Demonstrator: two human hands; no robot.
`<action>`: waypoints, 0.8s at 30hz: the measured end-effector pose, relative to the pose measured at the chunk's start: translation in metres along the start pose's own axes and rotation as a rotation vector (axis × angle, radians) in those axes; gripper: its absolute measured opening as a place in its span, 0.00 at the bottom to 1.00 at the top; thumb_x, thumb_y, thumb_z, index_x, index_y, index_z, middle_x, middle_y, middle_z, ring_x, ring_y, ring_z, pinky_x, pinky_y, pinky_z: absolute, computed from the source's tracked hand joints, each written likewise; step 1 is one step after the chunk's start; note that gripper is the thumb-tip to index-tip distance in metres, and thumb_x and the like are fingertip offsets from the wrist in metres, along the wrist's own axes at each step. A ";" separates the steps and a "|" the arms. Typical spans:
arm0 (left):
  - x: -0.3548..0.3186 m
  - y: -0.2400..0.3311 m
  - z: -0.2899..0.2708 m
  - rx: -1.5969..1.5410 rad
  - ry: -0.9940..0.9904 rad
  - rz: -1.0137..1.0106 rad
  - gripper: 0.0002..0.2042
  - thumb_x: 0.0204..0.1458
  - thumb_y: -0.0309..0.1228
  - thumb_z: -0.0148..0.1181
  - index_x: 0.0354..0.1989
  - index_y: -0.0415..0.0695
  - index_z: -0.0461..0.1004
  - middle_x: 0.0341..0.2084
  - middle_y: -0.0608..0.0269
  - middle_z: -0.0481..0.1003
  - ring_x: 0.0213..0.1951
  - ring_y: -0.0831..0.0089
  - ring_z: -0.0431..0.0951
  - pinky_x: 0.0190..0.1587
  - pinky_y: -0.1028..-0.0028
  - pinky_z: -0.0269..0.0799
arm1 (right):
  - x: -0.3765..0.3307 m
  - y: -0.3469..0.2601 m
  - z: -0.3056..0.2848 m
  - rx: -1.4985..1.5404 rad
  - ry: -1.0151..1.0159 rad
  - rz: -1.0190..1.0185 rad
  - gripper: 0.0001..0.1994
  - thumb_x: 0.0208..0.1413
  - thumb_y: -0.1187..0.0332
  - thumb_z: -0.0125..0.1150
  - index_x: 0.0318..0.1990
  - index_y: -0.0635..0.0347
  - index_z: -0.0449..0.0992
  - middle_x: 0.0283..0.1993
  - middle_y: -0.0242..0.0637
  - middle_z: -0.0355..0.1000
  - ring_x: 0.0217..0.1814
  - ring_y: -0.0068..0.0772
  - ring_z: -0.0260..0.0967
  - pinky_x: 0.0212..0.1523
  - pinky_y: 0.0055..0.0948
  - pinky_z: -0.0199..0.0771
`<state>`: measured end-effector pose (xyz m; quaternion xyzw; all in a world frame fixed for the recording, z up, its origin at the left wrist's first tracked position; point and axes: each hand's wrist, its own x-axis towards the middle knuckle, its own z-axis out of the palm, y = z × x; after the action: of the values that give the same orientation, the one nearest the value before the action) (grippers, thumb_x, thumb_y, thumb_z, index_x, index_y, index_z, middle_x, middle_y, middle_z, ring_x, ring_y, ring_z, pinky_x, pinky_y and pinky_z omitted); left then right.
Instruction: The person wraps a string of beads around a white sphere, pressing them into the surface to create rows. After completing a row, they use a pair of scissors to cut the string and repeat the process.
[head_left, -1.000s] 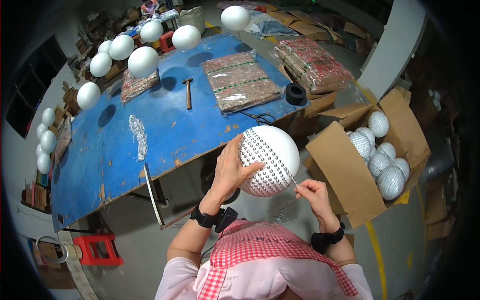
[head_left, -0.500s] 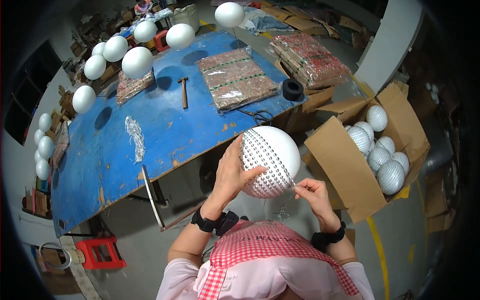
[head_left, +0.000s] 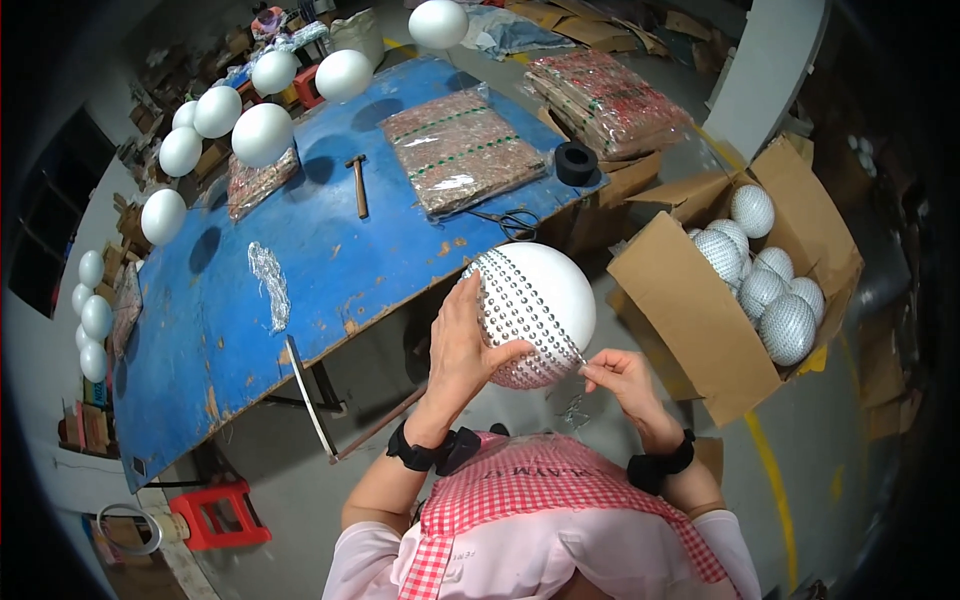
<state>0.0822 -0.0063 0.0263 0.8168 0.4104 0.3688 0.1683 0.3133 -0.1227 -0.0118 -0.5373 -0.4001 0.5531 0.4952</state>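
Note:
A large white ball is in front of me, its left and lower part wrapped in rows of a silver bead chain. My left hand grips the ball from the left, thumb lying across the beaded rows and fingers around the far side. At the ball's lower right, my right hand pinches the bead chain between thumb and fingertips, close to the surface. Some loose chain dangles below the ball.
Beyond is a blue table with a hammer, scissors, black tape roll, silver chain bundle and bagged goods. White balls stand over it. An open carton at right holds beaded balls.
Both hands keep nearly the same hold on the ball and chain. The ball and hands sit slightly higher in the picture, and the surroundings have shifted a little with the view.

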 end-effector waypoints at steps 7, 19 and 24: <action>-0.007 0.006 0.003 -0.163 0.033 -0.155 0.44 0.39 0.44 0.72 0.63 0.39 0.58 0.53 0.44 0.66 0.57 0.49 0.64 0.58 0.57 0.62 | -0.002 0.013 -0.010 -0.033 0.003 -0.011 0.07 0.56 0.69 0.61 0.31 0.65 0.78 0.26 0.29 0.73 0.28 0.17 0.68 0.31 0.18 0.63; -0.008 0.018 0.005 -0.052 0.007 -0.053 0.46 0.39 0.41 0.74 0.65 0.35 0.53 0.51 0.42 0.69 0.52 0.49 0.71 0.53 0.61 0.68 | -0.014 0.009 -0.020 -0.051 -0.012 0.012 0.06 0.55 0.70 0.62 0.31 0.65 0.77 0.24 0.28 0.73 0.28 0.16 0.69 0.29 0.17 0.65; -0.009 0.024 0.002 -0.365 -0.007 -0.317 0.41 0.45 0.37 0.70 0.66 0.37 0.53 0.54 0.41 0.68 0.56 0.52 0.71 0.58 0.62 0.66 | -0.011 0.017 -0.028 -0.067 0.009 -0.024 0.06 0.55 0.70 0.62 0.31 0.64 0.77 0.24 0.28 0.73 0.27 0.15 0.68 0.30 0.17 0.65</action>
<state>0.0938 -0.0280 0.0349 0.6996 0.4593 0.4029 0.3704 0.3388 -0.1395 -0.0289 -0.5513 -0.4227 0.5311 0.4851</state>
